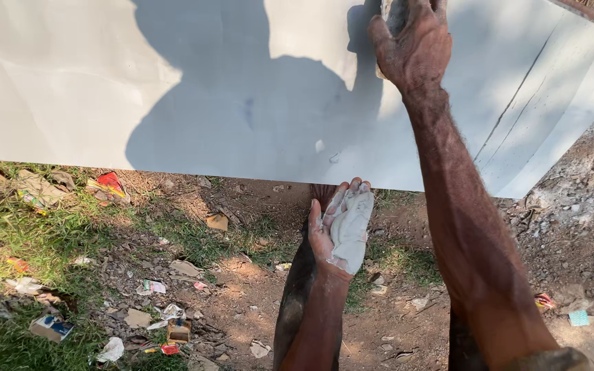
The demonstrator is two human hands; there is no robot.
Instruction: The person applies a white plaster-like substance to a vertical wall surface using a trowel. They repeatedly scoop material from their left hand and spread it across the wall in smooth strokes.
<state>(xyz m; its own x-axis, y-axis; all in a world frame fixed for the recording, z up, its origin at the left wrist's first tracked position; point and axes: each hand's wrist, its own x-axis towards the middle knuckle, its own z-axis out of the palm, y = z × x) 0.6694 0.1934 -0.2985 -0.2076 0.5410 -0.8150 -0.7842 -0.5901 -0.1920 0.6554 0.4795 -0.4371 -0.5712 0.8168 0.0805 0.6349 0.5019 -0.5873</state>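
Fingers of the right hand (412, 42) curl over a pale block-like thing (388, 9) at the top edge of the frame, right of centre, pressing it against the white board (70, 89); only a sliver of that thing shows past the knuckles, so its shape and long axis cannot be told. The right arm runs from the lower right corner up to the hand, nearly straight.

Lower down, just right of centre, the left hand (338, 230) is turned palm up, its fingers loosely cupped and pointing toward the board. It cradles a lump of white paste (350, 223) that smears the palm and fingers; the lump's long axis runs up and down the frame, along the hand.

The board fills the upper half of the frame, its lower edge slanting gently down toward the right. A broad shadow of the person falls across its middle, with a few small chipped spots near the lower edge.

Beneath lie bare dirt, patches of grass (29, 240) and scattered litter (108, 185) at the lower left.
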